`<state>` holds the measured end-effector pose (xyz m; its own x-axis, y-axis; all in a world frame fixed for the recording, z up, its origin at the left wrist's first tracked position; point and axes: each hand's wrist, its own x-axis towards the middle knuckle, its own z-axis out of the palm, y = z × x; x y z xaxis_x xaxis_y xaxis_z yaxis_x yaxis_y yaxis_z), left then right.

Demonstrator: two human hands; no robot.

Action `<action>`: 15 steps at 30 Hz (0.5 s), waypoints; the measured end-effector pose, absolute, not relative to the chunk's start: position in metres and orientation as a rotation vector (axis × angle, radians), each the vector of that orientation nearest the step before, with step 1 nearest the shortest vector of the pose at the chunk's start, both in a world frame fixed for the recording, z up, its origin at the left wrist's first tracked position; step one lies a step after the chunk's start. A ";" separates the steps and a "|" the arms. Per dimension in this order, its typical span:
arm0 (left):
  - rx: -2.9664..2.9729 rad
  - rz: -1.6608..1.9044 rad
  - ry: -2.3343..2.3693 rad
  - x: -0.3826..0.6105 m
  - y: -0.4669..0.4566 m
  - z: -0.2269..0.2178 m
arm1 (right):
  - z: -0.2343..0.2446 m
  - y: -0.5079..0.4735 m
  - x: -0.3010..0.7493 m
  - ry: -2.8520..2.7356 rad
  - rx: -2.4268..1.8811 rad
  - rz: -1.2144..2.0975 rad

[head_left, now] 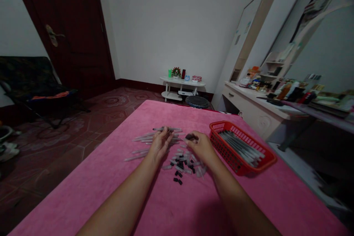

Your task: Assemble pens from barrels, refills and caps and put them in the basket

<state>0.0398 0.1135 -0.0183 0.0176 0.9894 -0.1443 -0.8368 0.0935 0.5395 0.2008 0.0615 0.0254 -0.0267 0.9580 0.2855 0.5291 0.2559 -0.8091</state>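
My left hand (161, 143) is closed around a thin pen (167, 129) that lies crosswise above a scatter of clear pen barrels (141, 138). My right hand (201, 146) pinches a small dark piece (190, 136), perhaps a cap, at its fingertips. Between and just below both hands lies a heap of small black and clear pen parts (184, 164) on the pink cloth (171, 206). To the right of my right hand stands a red mesh basket (265, 162) holding several finished pens (241, 146).
The pink-covered table ends near a white dresser (253, 108) crowded with bottles at the right. A small white side table (182, 87) and a round dark stool (197, 101) stand by the far wall. A dark chair (33, 84) and a dark red door (72, 33) are at the left.
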 end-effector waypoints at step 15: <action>0.498 1.491 0.571 0.040 0.104 -0.018 | 0.020 0.079 0.197 -1.534 -1.256 0.540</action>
